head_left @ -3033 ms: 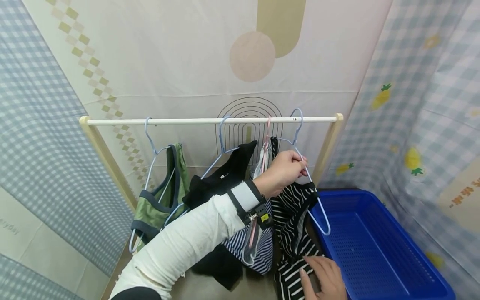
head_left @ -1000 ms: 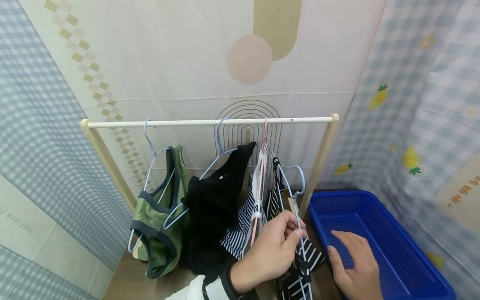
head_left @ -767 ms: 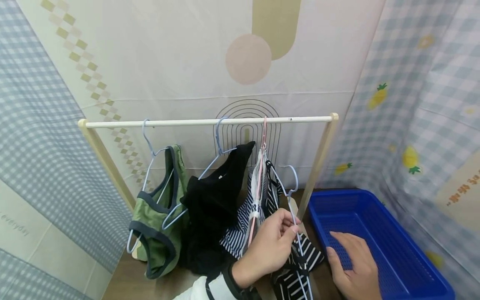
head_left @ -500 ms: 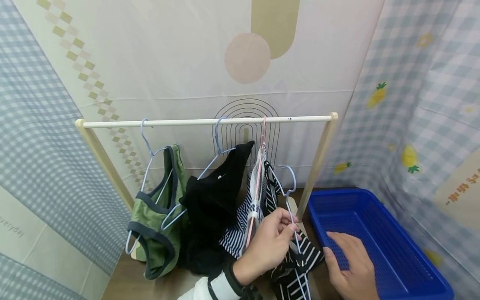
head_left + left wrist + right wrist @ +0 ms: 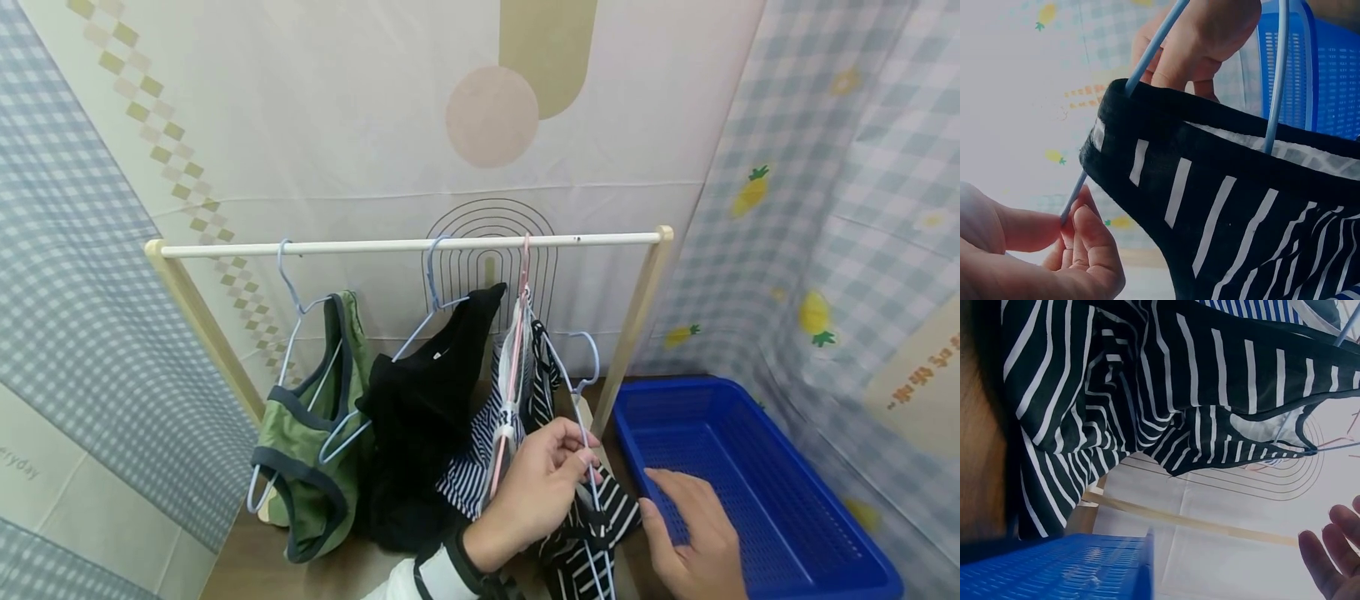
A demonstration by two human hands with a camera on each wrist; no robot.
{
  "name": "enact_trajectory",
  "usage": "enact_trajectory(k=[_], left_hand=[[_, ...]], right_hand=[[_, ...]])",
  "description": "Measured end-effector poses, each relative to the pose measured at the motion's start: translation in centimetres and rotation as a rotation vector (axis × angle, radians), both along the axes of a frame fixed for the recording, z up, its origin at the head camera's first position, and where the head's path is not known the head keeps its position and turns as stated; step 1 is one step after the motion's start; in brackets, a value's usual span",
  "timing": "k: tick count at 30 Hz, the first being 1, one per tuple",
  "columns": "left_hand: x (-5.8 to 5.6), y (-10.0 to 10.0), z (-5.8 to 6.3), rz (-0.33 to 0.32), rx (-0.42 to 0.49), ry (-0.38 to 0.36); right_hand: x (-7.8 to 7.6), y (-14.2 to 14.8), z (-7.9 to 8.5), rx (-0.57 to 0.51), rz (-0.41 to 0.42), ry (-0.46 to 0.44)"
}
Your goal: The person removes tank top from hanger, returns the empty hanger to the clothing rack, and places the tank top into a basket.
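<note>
My left hand [image 5: 543, 475] pinches one arm of a light blue wire hanger [image 5: 597, 360], whose hook stands below the rod. On the hanger is a black-and-white striped top [image 5: 618, 504]. Up close in the left wrist view, thumb and fingers [image 5: 1094, 240] hold the wire just below the top's black-edged strap [image 5: 1107, 125]. My right hand [image 5: 697, 533] is to the right of the top, over the basket's near-left side, fingers extended and thumb apart. The right wrist view shows the striped fabric [image 5: 1204, 369] hanging in folds, with spread fingertips [image 5: 1316, 556] at the lower right.
A white rod [image 5: 360, 247] on wooden posts carries a green top [image 5: 315, 483], a black garment [image 5: 420, 433] and a blue-striped garment [image 5: 480, 458] on a pink hanger [image 5: 525, 267]. A blue basket [image 5: 810, 467] stands at the right. Printed curtains surround the rack.
Since three seconds ago, my left hand and the hanger have come down from rod height. My right hand has left the striped fabric and moved right. Over the last second little has moved.
</note>
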State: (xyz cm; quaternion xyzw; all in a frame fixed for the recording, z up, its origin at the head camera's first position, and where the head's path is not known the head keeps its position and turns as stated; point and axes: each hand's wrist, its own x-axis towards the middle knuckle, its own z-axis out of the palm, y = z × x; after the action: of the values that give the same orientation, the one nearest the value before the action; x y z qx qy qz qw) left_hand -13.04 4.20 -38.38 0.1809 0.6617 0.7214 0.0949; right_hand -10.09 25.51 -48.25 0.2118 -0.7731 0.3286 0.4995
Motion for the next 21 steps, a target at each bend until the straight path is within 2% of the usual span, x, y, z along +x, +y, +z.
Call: enact_trajectory(k=[5,11,16,21], left_hand=[[0.0,0.1,0.0,-0.015,0.009,0.016],[0.0,0.4,-0.3,-0.018,-0.003,0.048],[-0.1,0.8,-0.6,-0.029,-0.038,0.085],[-0.2,1.0,-0.6,-0.008,-0.042,0.098]], right_hand=[[0.0,-0.2,0.0,-0.016,0.013,0.001],[0.8,-0.7,0.4,-0.064,0.018,-0.111],[1.9,-1.8,2.0,-0.158,0.080,-0.202],[2.8,-2.9,4.0,-0.247,0.177,-0.234]])
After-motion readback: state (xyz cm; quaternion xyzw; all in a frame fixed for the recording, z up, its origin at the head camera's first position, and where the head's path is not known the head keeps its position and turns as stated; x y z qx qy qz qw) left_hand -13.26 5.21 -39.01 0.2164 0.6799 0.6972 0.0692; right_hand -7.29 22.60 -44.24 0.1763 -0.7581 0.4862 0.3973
